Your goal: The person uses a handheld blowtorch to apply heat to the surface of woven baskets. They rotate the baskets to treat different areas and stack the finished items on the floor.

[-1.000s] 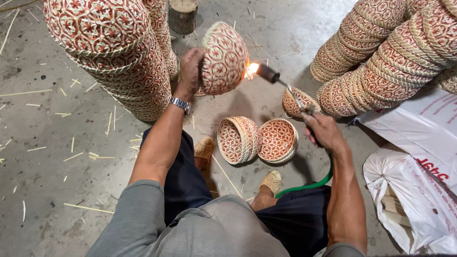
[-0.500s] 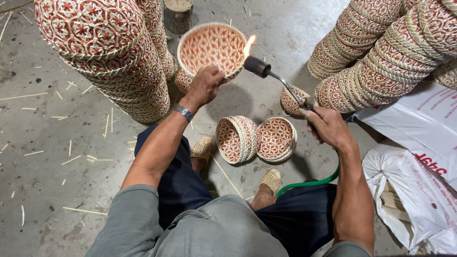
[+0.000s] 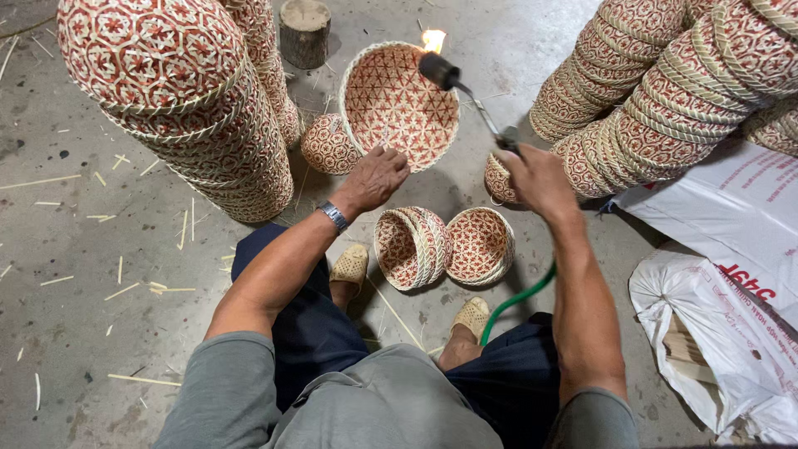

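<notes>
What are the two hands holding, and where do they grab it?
The left hand holds a woven basket by its lower rim. The right hand grips a lit torch at its handle end.

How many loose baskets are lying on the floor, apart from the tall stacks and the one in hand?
4: a nested set and an open basket by the feet, one beside the left stack, one partly hidden behind the right hand. Others may be hidden.

Grey short-sleeved shirt (image 3: 349, 407), dark shorts (image 3: 307, 333), tan woven shoes (image 3: 351, 266) (metal wristwatch (image 3: 334, 215)).
</notes>
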